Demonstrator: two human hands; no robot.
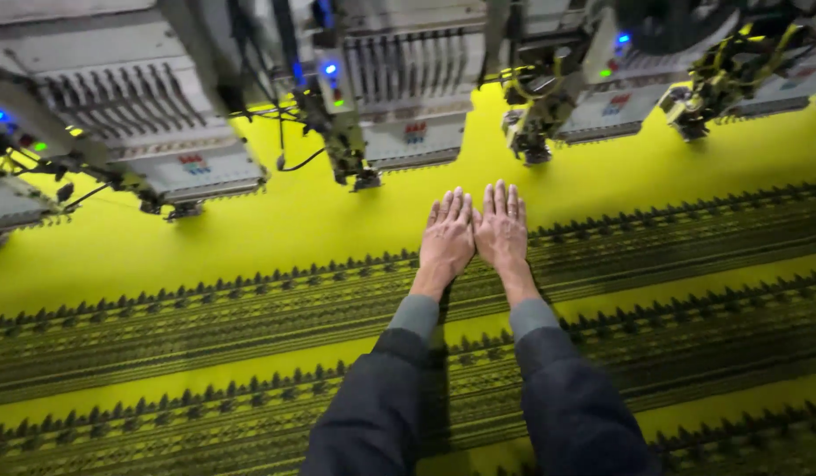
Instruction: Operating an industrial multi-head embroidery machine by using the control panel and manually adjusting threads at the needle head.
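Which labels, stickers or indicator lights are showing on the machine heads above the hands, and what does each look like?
Left head label: small red and blue mark on a white front plate, upper left.
Middle head label: small red and blue rectangle on a white plate, above the left hand.
Right head label: red and blue mark on a white plate, above and right of the right hand.
Blue indicator light: small glowing dot, top centre.
No screens or packages.
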